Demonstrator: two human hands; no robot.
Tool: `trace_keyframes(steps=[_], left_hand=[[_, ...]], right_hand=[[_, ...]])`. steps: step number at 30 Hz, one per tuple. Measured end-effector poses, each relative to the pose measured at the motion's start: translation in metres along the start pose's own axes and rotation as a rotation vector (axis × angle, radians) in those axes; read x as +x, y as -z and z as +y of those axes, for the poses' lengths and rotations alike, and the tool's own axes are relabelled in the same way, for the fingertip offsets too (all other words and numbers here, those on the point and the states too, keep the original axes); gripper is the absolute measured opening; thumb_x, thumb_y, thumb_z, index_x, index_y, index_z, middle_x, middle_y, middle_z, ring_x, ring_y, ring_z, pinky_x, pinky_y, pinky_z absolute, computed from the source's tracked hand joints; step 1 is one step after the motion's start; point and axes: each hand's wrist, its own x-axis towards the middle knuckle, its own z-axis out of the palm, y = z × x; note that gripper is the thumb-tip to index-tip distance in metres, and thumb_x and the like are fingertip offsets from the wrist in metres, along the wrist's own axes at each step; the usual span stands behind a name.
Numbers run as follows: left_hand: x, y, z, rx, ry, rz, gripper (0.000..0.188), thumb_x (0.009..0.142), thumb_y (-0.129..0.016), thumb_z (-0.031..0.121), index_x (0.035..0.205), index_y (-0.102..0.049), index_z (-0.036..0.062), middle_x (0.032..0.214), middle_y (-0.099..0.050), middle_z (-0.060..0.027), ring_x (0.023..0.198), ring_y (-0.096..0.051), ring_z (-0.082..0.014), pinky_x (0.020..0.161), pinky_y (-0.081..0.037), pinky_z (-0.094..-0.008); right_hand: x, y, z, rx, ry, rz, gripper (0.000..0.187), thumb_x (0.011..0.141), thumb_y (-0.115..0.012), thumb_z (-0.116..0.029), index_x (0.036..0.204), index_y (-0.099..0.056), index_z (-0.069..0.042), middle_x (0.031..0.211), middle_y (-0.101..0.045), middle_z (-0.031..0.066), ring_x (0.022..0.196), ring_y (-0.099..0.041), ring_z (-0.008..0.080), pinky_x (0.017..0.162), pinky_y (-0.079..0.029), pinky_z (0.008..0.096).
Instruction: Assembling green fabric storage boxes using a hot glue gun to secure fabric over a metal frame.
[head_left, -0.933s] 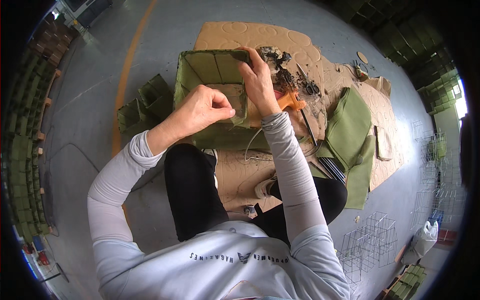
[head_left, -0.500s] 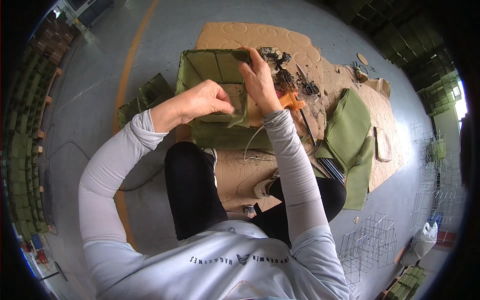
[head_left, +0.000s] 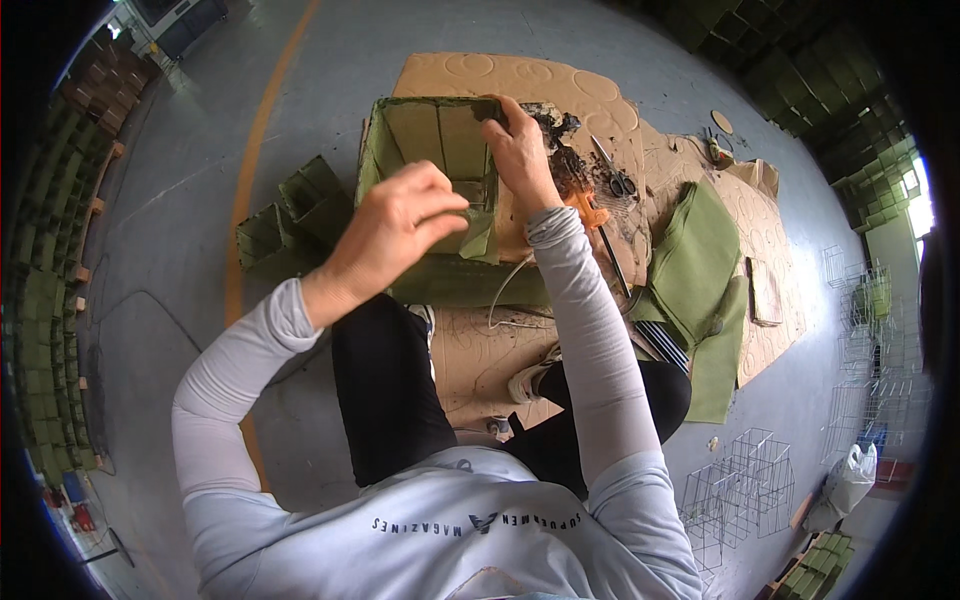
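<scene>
Grips a green open box (head_left: 425, 130) by its right rim with the right hand (head_left: 520, 155), fingers closed over the edge. Has the box in front of the torso, above brown cardboard (head_left: 585, 90). Holds the left hand (head_left: 400, 210) over the box's near side, fingers half-curled, with a gap at the tips and nothing visible in it, near a loose green flap (head_left: 480, 240) at the box's near right corner. Seems, at a guess, to be working on that flap; would next call for a fine pinch there and a steady rim. Right of the box, shows an orange tool (head_left: 590, 212), then scissors (head_left: 622, 183). Nearer than the box, shows dark, upside-down lettering on a pale shirt (head_left: 470, 555); on the box, shows no readable label.
</scene>
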Motion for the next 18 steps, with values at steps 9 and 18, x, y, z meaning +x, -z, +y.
trace_keyframes(steps=[9, 18], left_hand=[[0.004, -0.024, -0.006, 0.151, -0.145, 0.040, 0.015, 0.073, -0.074, -0.004, 0.086, -0.067, -0.0029, 0.081, -0.056, -0.0089, 0.078, -0.056, -0.0243, 0.067, -0.048, -0.0367], [0.005, -0.015, -0.015, -0.091, 0.079, -0.054, 0.007, 0.080, -0.069, -0.001, 0.086, -0.066, -0.0050, 0.080, -0.058, -0.0111, 0.073, -0.057, -0.0241, 0.066, -0.045, -0.0350]], right_hand=[[0.003, 0.003, 0.008, -0.009, -0.042, -0.010, 0.038, 0.087, -0.057, -0.016, 0.122, -0.059, 0.002, 0.096, -0.068, 0.0145, 0.088, -0.064, 0.0192, 0.081, -0.049, 0.0309], [-0.080, 0.052, -0.046, -0.436, 0.835, 0.050, 0.024, 0.083, -0.068, -0.014, 0.105, -0.067, -0.004, 0.106, -0.062, 0.0095, 0.101, -0.060, 0.0270, 0.086, -0.045, 0.0418]])
